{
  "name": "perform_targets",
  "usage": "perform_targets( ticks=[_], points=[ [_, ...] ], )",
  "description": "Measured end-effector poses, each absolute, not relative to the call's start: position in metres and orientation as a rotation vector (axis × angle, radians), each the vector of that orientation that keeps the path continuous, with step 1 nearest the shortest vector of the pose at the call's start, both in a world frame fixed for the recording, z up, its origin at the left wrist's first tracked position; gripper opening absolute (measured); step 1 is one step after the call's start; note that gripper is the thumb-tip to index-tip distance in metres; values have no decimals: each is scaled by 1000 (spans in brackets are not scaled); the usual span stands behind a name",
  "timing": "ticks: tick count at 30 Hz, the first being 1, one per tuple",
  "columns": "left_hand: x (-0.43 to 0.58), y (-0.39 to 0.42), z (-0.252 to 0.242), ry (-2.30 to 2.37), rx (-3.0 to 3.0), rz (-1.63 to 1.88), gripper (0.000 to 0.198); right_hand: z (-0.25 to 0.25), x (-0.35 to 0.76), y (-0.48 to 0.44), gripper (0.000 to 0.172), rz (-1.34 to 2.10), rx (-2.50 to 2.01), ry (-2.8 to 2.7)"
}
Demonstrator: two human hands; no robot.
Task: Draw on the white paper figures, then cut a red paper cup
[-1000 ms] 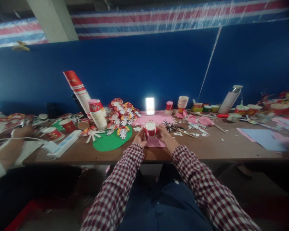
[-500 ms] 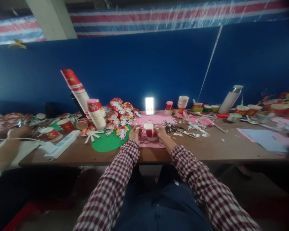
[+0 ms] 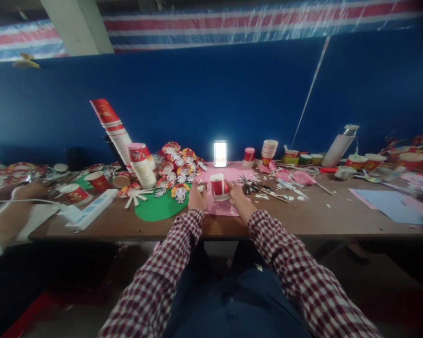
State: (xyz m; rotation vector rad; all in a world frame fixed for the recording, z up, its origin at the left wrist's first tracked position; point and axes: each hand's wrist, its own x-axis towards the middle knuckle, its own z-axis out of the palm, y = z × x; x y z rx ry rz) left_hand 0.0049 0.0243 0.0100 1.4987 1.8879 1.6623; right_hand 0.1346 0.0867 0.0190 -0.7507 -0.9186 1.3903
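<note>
A red-and-white paper cup (image 3: 217, 187) is in front of me over a pink sheet (image 3: 229, 210), its white end up and slightly tilted. My right hand (image 3: 240, 201) grips its right side, fingers closed against the wall. Just left of the cup is my left hand (image 3: 196, 199), fingers drawn together with a small whitish bit near the tips; what it holds is too small to make out. A green paper oval (image 3: 155, 209) lies beside my left hand, with cut-out paper figures (image 3: 179, 192) heaped at its far side.
Tall stacks of paper cups (image 3: 141, 166) lean at left, near a white power strip (image 3: 91, 212). Scissors (image 3: 248, 186) and paper scraps lie right of my hands. A lit phone (image 3: 220, 154) stands at the back. Another person's hand (image 3: 30, 192) is at far left.
The cup has turned and tilted in my right hand, its white vertical strip now further left. My left hand has come slightly away from the cup's side.
</note>
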Motion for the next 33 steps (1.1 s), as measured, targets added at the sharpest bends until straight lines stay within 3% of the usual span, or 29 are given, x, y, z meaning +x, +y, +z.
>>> perform_targets(
  ticks=[8, 13, 21, 33],
  points=[
    [16, 6, 16, 1813, 2060, 1715, 36, 18, 136, 84, 30, 1432, -752, -830],
    [26, 13, 17, 1817, 1897, 1696, 72, 22, 137, 74, 30, 1446, -737, -908],
    [24, 25, 11, 1757, 1885, 1726, 61, 28, 141, 68, 29, 1379, -834, -1031],
    [36, 23, 13, 1813, 1762, 1630, 62, 34, 133, 66, 13, 890, -1047, -1196]
  ],
)
